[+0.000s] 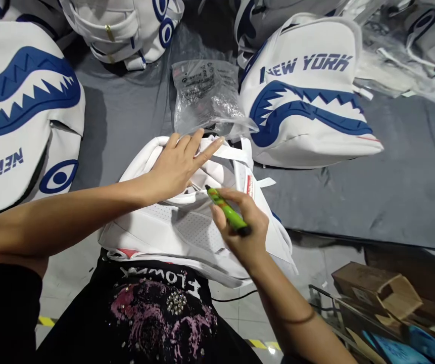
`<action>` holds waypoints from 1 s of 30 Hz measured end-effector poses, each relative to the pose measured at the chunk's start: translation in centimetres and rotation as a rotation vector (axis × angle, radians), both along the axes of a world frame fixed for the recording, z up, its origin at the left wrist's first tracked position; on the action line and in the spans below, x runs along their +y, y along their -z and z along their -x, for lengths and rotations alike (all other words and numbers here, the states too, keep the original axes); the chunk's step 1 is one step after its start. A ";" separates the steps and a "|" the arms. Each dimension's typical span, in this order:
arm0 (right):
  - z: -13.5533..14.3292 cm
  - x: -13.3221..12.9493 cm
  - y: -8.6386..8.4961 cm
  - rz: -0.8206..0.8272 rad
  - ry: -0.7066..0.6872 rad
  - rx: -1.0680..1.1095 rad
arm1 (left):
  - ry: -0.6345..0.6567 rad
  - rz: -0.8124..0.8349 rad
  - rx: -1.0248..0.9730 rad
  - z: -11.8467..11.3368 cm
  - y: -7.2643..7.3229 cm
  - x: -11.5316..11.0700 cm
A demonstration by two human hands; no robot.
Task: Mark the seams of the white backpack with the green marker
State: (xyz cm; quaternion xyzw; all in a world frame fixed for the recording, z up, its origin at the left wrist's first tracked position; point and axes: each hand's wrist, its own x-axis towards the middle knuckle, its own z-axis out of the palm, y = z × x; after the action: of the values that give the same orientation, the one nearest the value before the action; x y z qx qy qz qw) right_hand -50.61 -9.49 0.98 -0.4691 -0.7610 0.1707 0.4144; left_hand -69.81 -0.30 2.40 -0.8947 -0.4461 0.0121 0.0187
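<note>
Grey table [391, 167]; left hand [177, 162] flat on backpack [187, 227]; right hand [245, 227] pinching green tool [228, 212], tip perhaps hidden.

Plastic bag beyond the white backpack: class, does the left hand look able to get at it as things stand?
Probably yes. The left hand lies flat on the white backpack, fingertips close to the plastic bag, with nothing between them.
</note>
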 end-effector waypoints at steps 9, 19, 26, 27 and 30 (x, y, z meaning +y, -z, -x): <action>-0.9 5.9 -1.3 0.450 -0.444 -0.247 | -0.024 0.017 0.048 -0.1 -0.4 0.4; 0.3 3.9 -2.1 0.191 -0.272 -0.619 | -0.018 0.081 -0.032 0.4 -0.4 0.6; 0.4 3.9 -1.7 0.161 -0.260 -0.614 | 0.024 0.059 -0.080 0.2 0.5 0.9; 0.4 4.0 -1.7 0.167 -0.260 -0.611 | 0.027 0.065 -0.080 0.2 0.6 1.0; 0.3 4.4 -2.1 0.211 -0.284 -0.603 | 0.037 0.093 -0.089 0.0 0.7 1.1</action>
State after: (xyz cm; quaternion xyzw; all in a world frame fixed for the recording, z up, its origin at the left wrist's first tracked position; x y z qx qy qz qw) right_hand -50.92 -5.09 3.07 -0.4282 -0.8849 0.1579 0.0926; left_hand -69.85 0.78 1.68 -0.9024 -0.4287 -0.0073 -0.0424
